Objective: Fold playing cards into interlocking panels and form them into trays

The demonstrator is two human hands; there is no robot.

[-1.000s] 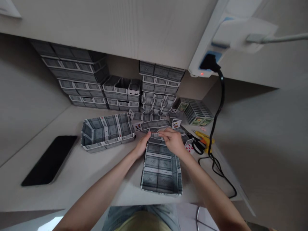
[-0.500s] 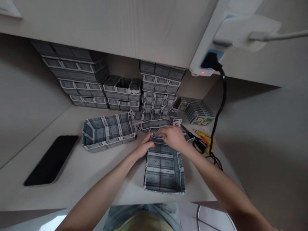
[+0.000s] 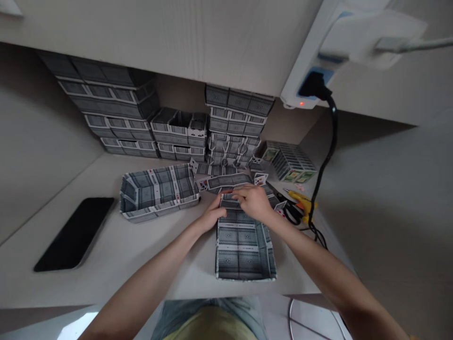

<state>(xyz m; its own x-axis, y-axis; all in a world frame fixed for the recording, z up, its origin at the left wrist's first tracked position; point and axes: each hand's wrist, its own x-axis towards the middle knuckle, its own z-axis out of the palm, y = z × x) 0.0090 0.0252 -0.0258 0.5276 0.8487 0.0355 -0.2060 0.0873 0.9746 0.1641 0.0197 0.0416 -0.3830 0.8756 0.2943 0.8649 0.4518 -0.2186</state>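
Note:
An open box made of playing cards (image 3: 238, 255) lies in front of me on the desk, its far end between my hands. My left hand (image 3: 214, 212) grips the far left corner, thumb inside and fingers along the outer wall. My right hand (image 3: 253, 202) has its fingers bent and pressed on the top of the far wall; the fingertips' exact hold is partly hidden. Just beyond lie a folded strip of joined cards (image 3: 229, 181) and a few loose cards (image 3: 261, 179). A second open card box (image 3: 159, 193) stands to the left.
Stacked card boxes (image 3: 120, 106) line the back. Packs of cards (image 3: 293, 163) sit at the back right. Scissors (image 3: 292, 210) and a yellow glue gun (image 3: 302, 200) with a black cord lie on the right. A black phone (image 3: 76, 233) lies left. A power strip (image 3: 311, 71) hangs overhead.
The near end of the card box has swung slightly to the right. Both hands stay at its far end in nearly the same grip. The view has shifted slightly.

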